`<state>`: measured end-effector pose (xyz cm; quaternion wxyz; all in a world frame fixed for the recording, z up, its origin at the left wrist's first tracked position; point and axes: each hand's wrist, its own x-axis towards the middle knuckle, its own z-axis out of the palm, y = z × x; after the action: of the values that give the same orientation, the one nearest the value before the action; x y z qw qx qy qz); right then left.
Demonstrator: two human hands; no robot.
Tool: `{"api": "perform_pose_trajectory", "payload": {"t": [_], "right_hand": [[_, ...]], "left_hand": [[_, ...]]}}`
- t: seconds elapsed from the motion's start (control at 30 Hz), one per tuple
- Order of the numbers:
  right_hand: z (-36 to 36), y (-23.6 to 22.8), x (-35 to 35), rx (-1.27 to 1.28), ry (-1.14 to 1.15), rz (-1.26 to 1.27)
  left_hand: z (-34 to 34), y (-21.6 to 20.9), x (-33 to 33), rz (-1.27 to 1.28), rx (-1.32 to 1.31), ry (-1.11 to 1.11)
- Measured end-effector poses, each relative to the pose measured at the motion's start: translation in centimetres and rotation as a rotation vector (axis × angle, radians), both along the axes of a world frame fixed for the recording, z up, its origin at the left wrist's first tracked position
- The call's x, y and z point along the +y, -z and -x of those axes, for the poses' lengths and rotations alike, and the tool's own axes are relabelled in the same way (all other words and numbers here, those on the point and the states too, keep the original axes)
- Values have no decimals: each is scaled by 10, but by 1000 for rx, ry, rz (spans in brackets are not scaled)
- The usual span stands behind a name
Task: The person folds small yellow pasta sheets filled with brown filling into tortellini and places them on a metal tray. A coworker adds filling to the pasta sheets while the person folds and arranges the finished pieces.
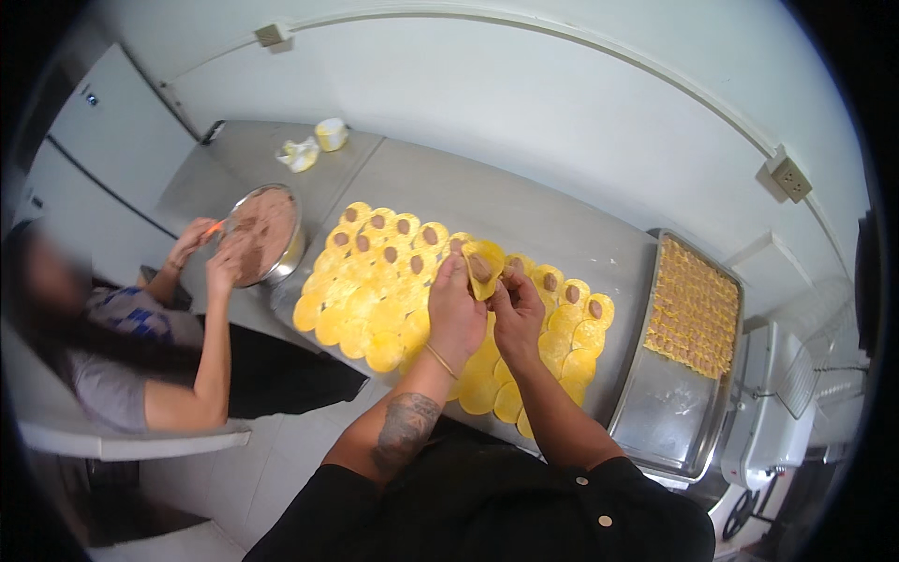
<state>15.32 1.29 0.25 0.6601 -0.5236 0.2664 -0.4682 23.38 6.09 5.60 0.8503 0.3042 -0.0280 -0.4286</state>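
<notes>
Between my two hands, above the table, is a round yellow dumpling wrapper [494, 255] with a lump of brown filling [480, 268] on it. My left hand [456, 317] is closed on the wrapper's left side, cupping it so that it tilts upward. At its lower right edge, my right hand [519, 320] pinches with thumb and fingers; the fingertips are partly hidden. Under and around both hands lie overlapping rows of yellow wrappers [361, 304]. The far row and part of the one behind it carry brown lumps [431, 235]; nearer wrappers are bare.
On the right, a metal tray [662, 412] holds rows of filled dumplings [695, 304], beside a white machine [770, 403]. At left, a co-worker's hands [220, 262] work at a metal bowl [298, 245] of brown filling with an orange-handled tool. White containers [331, 134] stand at the back.
</notes>
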Motion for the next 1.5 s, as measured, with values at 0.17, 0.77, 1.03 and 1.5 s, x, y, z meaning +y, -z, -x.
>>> {"api": "perform_pose_trajectory", "payload": {"t": [0.17, 0.77, 1.03, 1.5], "right_hand": [[50, -32, 31, 2, -63, 29], [79, -110, 129, -72, -369, 118], [48, -122, 170, -199, -475, -219], [36, -160, 195, 516, -51, 676]], "left_hand": [[55, -14, 41, -10, -119, -44], [43, -69, 188, 82, -435, 10], [-20, -42, 226, 383, -401, 331], [-70, -55, 217, 313, -703, 452]]}}
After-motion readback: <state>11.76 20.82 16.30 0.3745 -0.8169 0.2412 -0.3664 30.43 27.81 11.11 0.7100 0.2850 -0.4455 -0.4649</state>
